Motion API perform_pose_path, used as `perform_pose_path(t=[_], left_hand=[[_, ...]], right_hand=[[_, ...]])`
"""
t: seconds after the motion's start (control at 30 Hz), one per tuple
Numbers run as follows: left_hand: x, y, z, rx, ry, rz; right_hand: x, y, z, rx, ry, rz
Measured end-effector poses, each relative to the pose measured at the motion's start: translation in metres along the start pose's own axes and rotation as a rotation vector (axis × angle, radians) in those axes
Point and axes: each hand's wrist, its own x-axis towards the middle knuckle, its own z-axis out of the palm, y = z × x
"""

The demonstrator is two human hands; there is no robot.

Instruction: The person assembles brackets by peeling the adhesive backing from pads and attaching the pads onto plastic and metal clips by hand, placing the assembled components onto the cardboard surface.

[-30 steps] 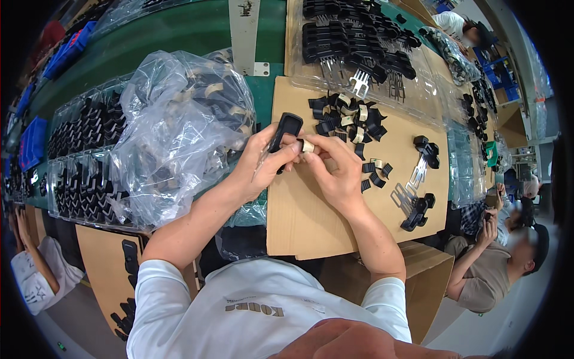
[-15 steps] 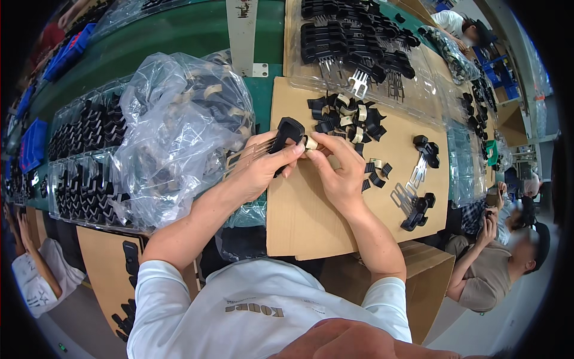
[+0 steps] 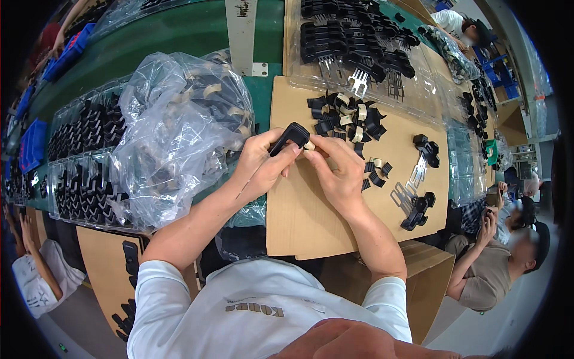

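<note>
My left hand (image 3: 258,164) is closed around a black plastic part with metal prongs (image 3: 291,135); in the current view its prongs are mostly hidden by the hand. My right hand (image 3: 339,173) pinches a small curved black pad with a beige strip (image 3: 309,145) against the part's right edge. Both hands meet above a cardboard sheet (image 3: 299,227). Just beyond the right hand lies a loose pile of similar curved pads (image 3: 375,124), some showing beige strips. To the right rest two black parts with metal prongs (image 3: 426,151), one nearer and one farther.
Left of my hands, a clear plastic bag (image 3: 161,137) of pads lies over trays of black parts (image 3: 89,185). A clear tray (image 3: 418,99) with pronged parts stands at the back. A white metal post (image 3: 242,36) rises beyond the sheet. Other people sit at right and left.
The pronged part has turned in my left hand, so its prongs point toward my wrist and show less. The right hand keeps its pinch almost in place.
</note>
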Motion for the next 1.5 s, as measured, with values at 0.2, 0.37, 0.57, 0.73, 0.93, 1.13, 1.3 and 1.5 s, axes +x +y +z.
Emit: perform_pose_path(t=[0.2,0.37,0.57,0.73,0.93,1.13,1.3,1.5], left_hand=[[0.001,-0.007,0.000,0.001,0.050,0.033],[0.000,-0.006,0.001,0.095,0.073,0.018],[-0.001,-0.007,-0.001,0.165,0.057,0.014],[0.001,-0.013,-0.001,0.343,0.069,0.165],[0.002,-0.015,0.002,0.496,0.077,0.383],[0.001,-0.019,0.003,0.530,0.053,0.462],[0.000,-0.021,0.003,0.560,0.053,0.464],[0.001,-0.022,0.002,0.554,0.055,0.461]], right_hand=[[0.008,-0.007,0.000,0.041,0.004,0.051],[0.006,-0.002,0.002,-0.061,0.080,-0.062],[0.003,-0.007,0.003,-0.106,0.033,-0.008],[0.000,-0.006,0.002,0.057,-0.017,0.213],[0.000,-0.006,0.000,0.253,-0.060,0.420],[0.000,-0.009,-0.002,0.265,-0.091,0.460],[0.000,-0.008,-0.002,0.215,-0.109,0.428],[0.004,-0.013,-0.002,0.059,-0.137,0.388]])
